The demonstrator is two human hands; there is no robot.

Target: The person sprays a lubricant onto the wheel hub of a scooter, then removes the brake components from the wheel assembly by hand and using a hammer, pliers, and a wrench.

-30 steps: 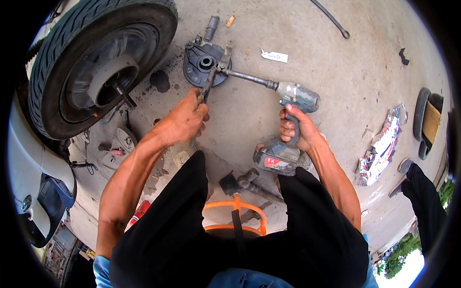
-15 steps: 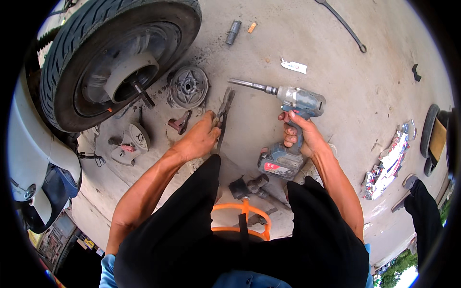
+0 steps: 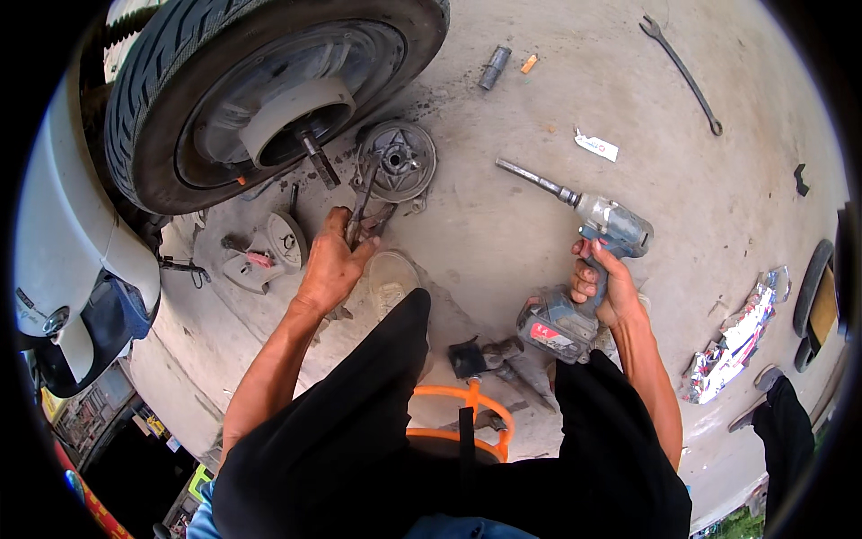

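Note:
My right hand (image 3: 609,280) is wrapped round the grip of a cordless impact wrench (image 3: 615,225). Its long socket bar (image 3: 537,182) points to the upper left, and a battery pack (image 3: 557,325) hangs under the grip. Low by the floor, my left hand (image 3: 334,265) is closed on a dark, long-handled tool that looks like pliers (image 3: 361,205). The tool reaches toward a round metal brake hub plate (image 3: 395,162) on the ground. A small brown bracket (image 3: 381,218) lies partly behind my fingers. Above stands a scooter wheel (image 3: 278,99) with a protruding axle (image 3: 319,160).
Brake shoes (image 3: 287,241) lie left of my left hand. A wrench (image 3: 682,76), a dark socket (image 3: 495,67) and a white tag (image 3: 596,145) lie farther off. An orange stool frame (image 3: 507,422) is between my legs. Another person's leg (image 3: 784,436) shows at right.
My left hand has moved left and down with the pliers-like tool, toward the bracket and hub plate. The impact wrench stays in my right hand. The whole view has shifted.

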